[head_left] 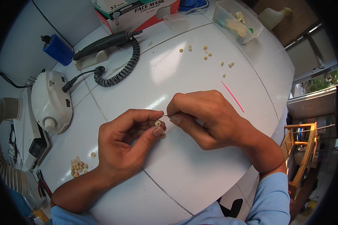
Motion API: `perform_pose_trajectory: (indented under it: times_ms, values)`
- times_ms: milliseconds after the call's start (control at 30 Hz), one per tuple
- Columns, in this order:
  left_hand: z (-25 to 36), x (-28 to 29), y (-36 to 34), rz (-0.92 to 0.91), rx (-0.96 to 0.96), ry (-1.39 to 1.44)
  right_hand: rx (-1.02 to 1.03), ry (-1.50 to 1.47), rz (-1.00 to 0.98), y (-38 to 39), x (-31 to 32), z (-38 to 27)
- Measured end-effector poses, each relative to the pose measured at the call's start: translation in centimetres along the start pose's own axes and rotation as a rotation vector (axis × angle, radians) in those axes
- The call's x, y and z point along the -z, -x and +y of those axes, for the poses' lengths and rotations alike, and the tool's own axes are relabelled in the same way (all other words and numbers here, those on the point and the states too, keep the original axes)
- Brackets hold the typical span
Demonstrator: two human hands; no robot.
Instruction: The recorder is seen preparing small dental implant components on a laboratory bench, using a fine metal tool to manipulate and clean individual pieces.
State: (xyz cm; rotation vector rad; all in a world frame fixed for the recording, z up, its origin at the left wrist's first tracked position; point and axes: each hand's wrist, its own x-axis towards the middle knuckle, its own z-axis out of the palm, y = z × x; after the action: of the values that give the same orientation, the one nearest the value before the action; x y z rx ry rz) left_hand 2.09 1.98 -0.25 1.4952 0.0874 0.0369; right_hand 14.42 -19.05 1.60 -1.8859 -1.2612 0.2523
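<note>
My left hand [120, 144] is closed above the white table, pinching a small cream tooth-shaped piece [157, 123] with a dark hole facing up. Just to its right, the fingertips of my right hand [214, 120] are pressed together on a thin, pin-like tool [165, 116]. The tool's tip points left toward my left index fingertip, close above the piece; whether they touch I cannot tell. Another cream piece [163, 135] shows beside my left thumb, partly hidden. Near my left wrist lies a pile of similar cream pieces [77, 166].
More cream pieces [205, 53] lie scattered at the far side, near a pink stick [233, 96]. A black handpiece [101, 45] with a coiled cord rests far left, behind a white control unit [50, 101]. A clear plastic tub [229, 35] and mask box [139, 17] stand at the back.
</note>
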Motion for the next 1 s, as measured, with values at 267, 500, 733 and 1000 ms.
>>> perform_pose_trajectory:
  times_ms: [267,500,733,1000]
  values:
    - [0.02,0.31,0.03,-0.027,-0.01,-0.041,0.008,-0.07,-0.014,0.06,-0.44,0.33]
    - [-0.23,0.4,-0.01,-0.028,-0.02,-0.025,-0.009,-0.124,-0.024,-0.13,-0.48,0.65]
    - [0.21,0.38,0.0,-0.034,0.018,-0.039,-0.009,-0.126,-0.04,-0.06,-0.7,0.7]
    - [0.24,0.43,0.0,-0.049,-0.001,-0.057,0.001,-0.15,-0.028,0.03,-1.11,0.63]
